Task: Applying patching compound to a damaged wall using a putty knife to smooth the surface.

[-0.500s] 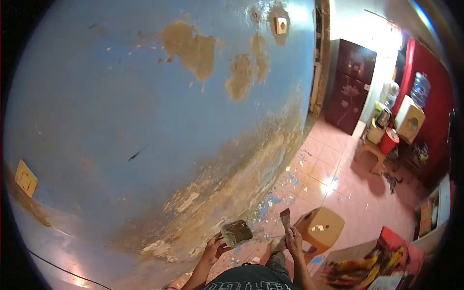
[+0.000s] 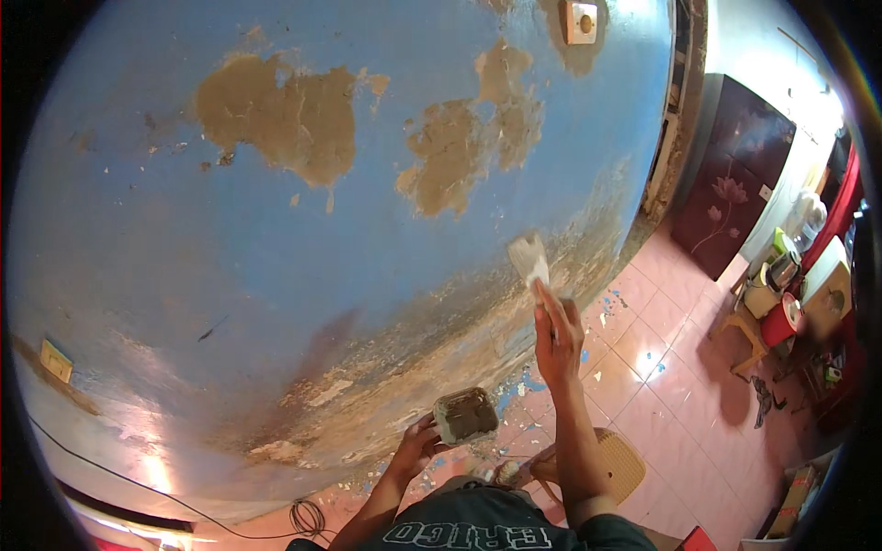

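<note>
My left grip [image 2: 418, 448] is closed on the tub [image 2: 441, 410], holding it by its left side, low in front of the wall [image 2: 303, 262]; the fingers that pass beneath the tub are hidden by it. The tub's mouth faces up and shows grey-brown paste inside; the depth of the paste cannot be read from above. My right grip [image 2: 558, 338] is closed on the scraper [image 2: 528, 258], arm extended, blade pointing up and left. The scraper's handle is mostly covered by my fingers, and the pale blade is slightly blurred; whether its edge touches the wall or stands just off it cannot be determined. The wall is blue, with rough brown patches [image 2: 280, 119] above and a worn, crumbled band along its foot. A socket [image 2: 581, 23] sits near the upper edge of view, to the right of the patches. My right forearm covers part of the stool [image 2: 621, 466], so only its right portion and some of its left side are visible. Paint flakes [image 2: 530, 383] lie on the pink floor [image 2: 661, 409] beside the wall; most are too small to make out singly. A coiled cable [image 2: 308, 519] lies at lower left. A red object [image 2: 696, 540] is cut off by the lower edge and cannot be identified.
</note>
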### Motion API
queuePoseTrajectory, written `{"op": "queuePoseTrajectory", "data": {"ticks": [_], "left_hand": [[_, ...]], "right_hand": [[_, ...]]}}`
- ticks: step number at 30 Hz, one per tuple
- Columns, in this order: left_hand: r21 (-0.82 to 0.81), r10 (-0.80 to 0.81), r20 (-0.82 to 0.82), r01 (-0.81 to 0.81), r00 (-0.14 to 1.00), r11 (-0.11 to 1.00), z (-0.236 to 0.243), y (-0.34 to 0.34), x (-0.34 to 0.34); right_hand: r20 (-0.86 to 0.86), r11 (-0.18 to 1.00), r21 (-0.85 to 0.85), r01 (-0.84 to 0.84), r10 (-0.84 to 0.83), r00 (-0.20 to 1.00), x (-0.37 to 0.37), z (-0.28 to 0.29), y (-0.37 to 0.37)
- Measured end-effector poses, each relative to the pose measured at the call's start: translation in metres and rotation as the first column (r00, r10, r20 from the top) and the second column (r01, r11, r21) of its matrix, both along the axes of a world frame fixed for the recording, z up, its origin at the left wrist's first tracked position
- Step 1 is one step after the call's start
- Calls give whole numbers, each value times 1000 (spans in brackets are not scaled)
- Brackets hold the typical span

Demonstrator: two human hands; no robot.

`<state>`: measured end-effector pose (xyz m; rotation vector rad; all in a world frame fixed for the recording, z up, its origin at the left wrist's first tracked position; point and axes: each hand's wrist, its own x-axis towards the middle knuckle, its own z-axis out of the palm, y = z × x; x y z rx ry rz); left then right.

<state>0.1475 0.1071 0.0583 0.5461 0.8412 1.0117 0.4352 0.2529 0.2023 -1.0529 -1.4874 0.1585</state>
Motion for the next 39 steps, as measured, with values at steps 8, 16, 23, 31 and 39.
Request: {"op": "queuePoseTrajectory", "data": {"ticks": [8,16,23,31,39], "left_hand": [[-10,118,-31,-118,993,993,-21,36,1],[83,238,-10,-236,971,968,-30,63,22],[88,367,53,-370,929,925,-36,81,69],[98,406,150,-422,902,901,-47,97,96],[130,461,260,-504,849,854,-56,104,98]], "right_hand": [[71,966,242,-87,72,995,-30,65,73],[188,909,371,-189,126,974,12,116,148],[482,861,363,-356,153,863,79,173,211],[774,754,418,-507,-4,633,67,243,222],[856,713,428,-556,-122,502,18,269,188]]}}
